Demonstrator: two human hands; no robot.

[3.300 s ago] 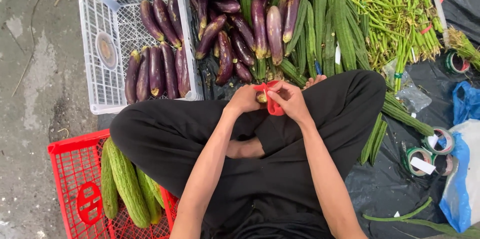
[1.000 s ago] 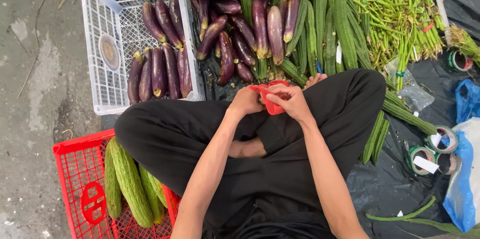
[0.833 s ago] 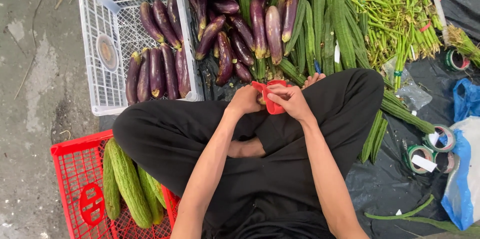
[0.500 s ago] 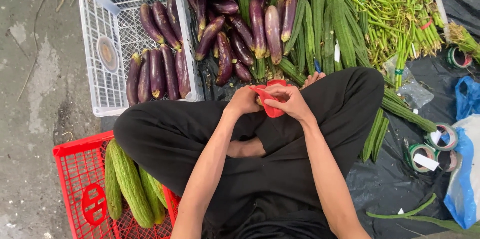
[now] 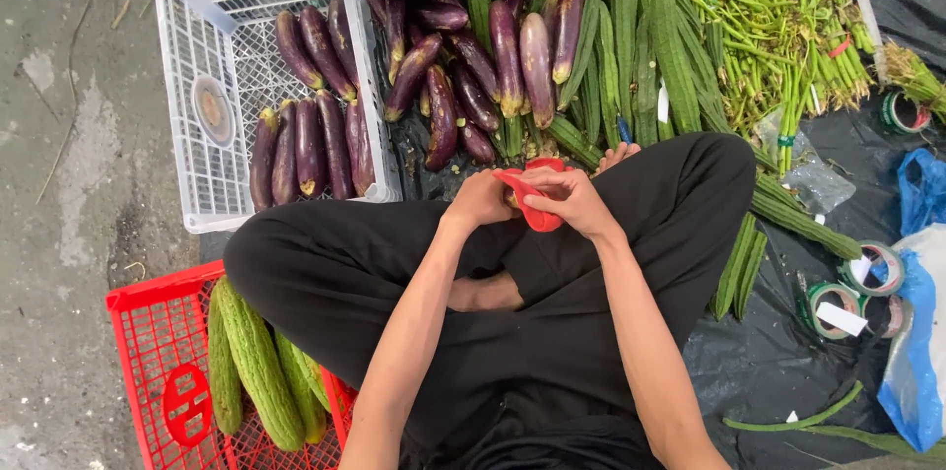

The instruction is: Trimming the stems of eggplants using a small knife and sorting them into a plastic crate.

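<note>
Above the crossed legs, between both hands, sits a small red plastic piece (image 5: 537, 204), curved like a loop or a tape holder; exactly what it is cannot be told, since fingers cover part of it. The left hand (image 5: 480, 200) is curled around its near end, and the right hand (image 5: 572, 200) lies over the top with the fingers pinched on its upper edge. Both hands are pressed close together on it. It looks light and fairly stiff, smooth enough to slip, so a pinch on the two edges, as now, seems the safest hold.

Just beyond the hands lies a heap of purple eggplants (image 5: 493, 56) on black sheeting (image 5: 769, 362), with long ridged green gourds (image 5: 650, 36) beside them and a pile of thin green stalks (image 5: 769, 7) farther right. To the left stands a white plastic crate (image 5: 187, 66) with more eggplants (image 5: 305, 125) lying in it, some in a row along its near side. Near the person's left knee a red crate (image 5: 148, 362) holds several bumpy green gourds (image 5: 256, 362). On the right, on the sheeting, lie a few rolls of tape (image 5: 847, 293) and a blue plastic bag (image 5: 912, 352), with another roll (image 5: 902, 113) up by the stalks. The ground to the left is bare grey concrete (image 5: 69, 184).
</note>
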